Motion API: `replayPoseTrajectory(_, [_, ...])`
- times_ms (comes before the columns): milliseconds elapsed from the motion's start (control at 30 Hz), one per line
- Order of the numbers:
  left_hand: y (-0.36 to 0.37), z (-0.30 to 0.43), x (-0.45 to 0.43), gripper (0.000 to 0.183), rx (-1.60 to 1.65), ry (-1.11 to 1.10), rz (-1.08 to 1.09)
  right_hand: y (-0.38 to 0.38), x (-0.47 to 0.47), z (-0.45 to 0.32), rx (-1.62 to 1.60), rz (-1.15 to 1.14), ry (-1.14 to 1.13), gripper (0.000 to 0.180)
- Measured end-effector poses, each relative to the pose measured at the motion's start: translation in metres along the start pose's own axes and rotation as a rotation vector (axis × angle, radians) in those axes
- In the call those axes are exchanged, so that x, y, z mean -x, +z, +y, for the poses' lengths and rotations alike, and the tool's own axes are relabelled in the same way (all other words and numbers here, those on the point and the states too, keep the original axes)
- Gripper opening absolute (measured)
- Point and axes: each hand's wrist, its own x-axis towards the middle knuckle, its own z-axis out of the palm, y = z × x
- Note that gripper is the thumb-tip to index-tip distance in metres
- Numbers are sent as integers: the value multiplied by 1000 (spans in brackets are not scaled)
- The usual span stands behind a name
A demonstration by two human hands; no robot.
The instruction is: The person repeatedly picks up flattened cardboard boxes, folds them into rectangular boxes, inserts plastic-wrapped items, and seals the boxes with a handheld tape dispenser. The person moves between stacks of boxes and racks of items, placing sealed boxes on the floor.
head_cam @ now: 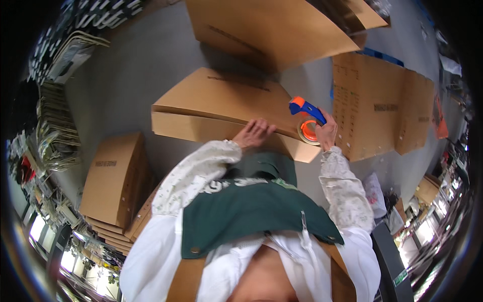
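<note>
Directly before me is a long cardboard box [222, 92], with a gap running between its large panel and a narrow flap [188, 125] on my side. My left hand [255, 133] rests on that near edge, fingers spread over the flap and panel. In my right hand [326, 129] is a blue and orange tape gun [310, 110], gripped by its handle. A roll of tape [310, 130] sits on it, close to the right end of the box. Whether the tape touches the cardboard I cannot tell.
A larger carton [264, 30] stands beyond the box. Printed cartons [371, 107] stand at the right near a blue pallet [383, 56]. At the left is a stack of flat cardboard [109, 181]. Metal racks [60, 124] line the far left over the grey floor [124, 75].
</note>
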Motion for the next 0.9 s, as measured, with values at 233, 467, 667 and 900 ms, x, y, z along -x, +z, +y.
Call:
replayPoseTrajectory(233, [-31,-6,-14,97,249,19,-323,118,-168,-280,-1104,426,-368,50])
replayPoseTrajectory(467, [-31,-25,-29,110,288,-66,-271,196,-94,-312,-569,-222,-405,54])
replayPoseTrajectory(667, [-36,-36,-51,123,385,-89,-229,-79,-162,-173,-266,441,-421,43])
replayPoseTrajectory(900, [-41,-37,-58,125,334,-41,-250,-50,-43,-18,318,126,228,44])
